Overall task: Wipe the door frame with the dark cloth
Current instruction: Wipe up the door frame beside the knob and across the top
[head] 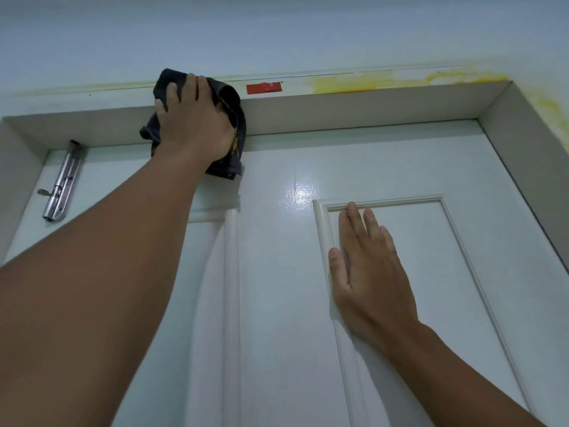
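Overhead, the door frame (354, 109) is serving as the landmark; everything else is placed against it.

Far left, just under the frame's top rail: a metal slide bolt (63, 183) is sitting on the door (277, 272), tilted, near the left jamb.

Right of the bolt: the left hand (192, 118) is reaching up and pressing the dark cloth (232, 100) against the frame's top rail, fingers curled over the bunched fabric and gripping it. The cloth is lying between palm and rail, with a loose tail hanging below the rail onto the door face.

Handling judgement: the cloth is looking soft, limp and light, bunching wherever it is squeezed. It is probably sliding easily on the painted surface. Best taken in a wad under the palm, as here, so the loose tail is not dragging or slipping free.

Just right of the cloth, on the frame's upper face: a red tape strip (264, 88) is sticking there. Further right along the same rail, yellow staining (369, 83) is spreading toward the frame's right corner. That stretch is looking unwiped, so much of the rail is likely remaining.

Below the rail, right of centre: the right hand (369, 272) is lying flat on the door's raised panel, fingers straight, grasping nothing, apparently bracing.
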Demonstrator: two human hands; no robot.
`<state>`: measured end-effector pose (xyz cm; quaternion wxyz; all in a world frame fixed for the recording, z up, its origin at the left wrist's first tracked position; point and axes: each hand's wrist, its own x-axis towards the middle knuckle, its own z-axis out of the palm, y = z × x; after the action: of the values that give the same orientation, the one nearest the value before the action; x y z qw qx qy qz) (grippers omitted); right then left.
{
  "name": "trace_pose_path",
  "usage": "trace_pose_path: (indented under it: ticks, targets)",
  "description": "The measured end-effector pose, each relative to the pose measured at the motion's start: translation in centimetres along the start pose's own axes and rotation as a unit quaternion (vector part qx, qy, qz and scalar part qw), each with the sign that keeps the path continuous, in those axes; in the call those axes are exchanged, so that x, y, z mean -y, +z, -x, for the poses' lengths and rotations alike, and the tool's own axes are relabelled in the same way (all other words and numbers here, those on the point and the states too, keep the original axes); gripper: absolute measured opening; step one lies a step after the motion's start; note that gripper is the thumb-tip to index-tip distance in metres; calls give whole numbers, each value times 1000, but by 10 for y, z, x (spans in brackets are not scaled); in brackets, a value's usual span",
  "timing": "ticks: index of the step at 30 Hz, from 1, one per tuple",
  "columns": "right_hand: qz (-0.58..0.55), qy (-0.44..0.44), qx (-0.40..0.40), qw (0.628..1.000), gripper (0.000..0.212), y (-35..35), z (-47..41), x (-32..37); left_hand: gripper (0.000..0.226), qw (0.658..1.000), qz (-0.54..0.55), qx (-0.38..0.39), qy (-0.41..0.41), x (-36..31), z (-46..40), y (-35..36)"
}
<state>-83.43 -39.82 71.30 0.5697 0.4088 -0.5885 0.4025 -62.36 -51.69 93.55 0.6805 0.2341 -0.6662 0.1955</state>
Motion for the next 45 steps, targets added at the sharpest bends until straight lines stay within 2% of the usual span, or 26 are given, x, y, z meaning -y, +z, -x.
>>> trace_pose_path:
  ticks: [10, 15, 18, 21, 29, 34, 37, 41, 45]
  targets:
    - [47, -18, 20, 999, 72, -24, 9, -46, 65, 1000, 12, 2, 25, -104, 4, 17]
    - [21, -9, 26, 999, 75, -27, 16, -46, 65, 996, 25, 12, 81, -196, 20, 28]
    - [38, -26, 48, 998, 78, -37, 16, -61, 65, 996, 57, 18, 70, -236, 23, 31]
    - [26, -23, 46, 998, 80, -49, 16, -82, 65, 996, 61, 3, 58, -240, 19, 34]
    - [11, -21, 36, 999, 82, -51, 13, -90, 65, 997, 21, -69, 31, -188, 13, 44]
    - [35, -52, 26, 998, 70, -65, -4, -109, 64, 992, 39, -118, 13, -208, 14, 59]
    - [36, -43, -2, 998, 65, -62, -5, -118, 64, 991, 34, -124, 47, -233, 12, 61]
    - [-41, 65, -61, 995, 73, -62, -6, -125, 66, 988, 38, -98, 113, -288, 14, 63]
    - [-2, 52, -57, 997, 73, -62, -5, -131, 66, 983, 37, -84, 162, -295, 13, 64]
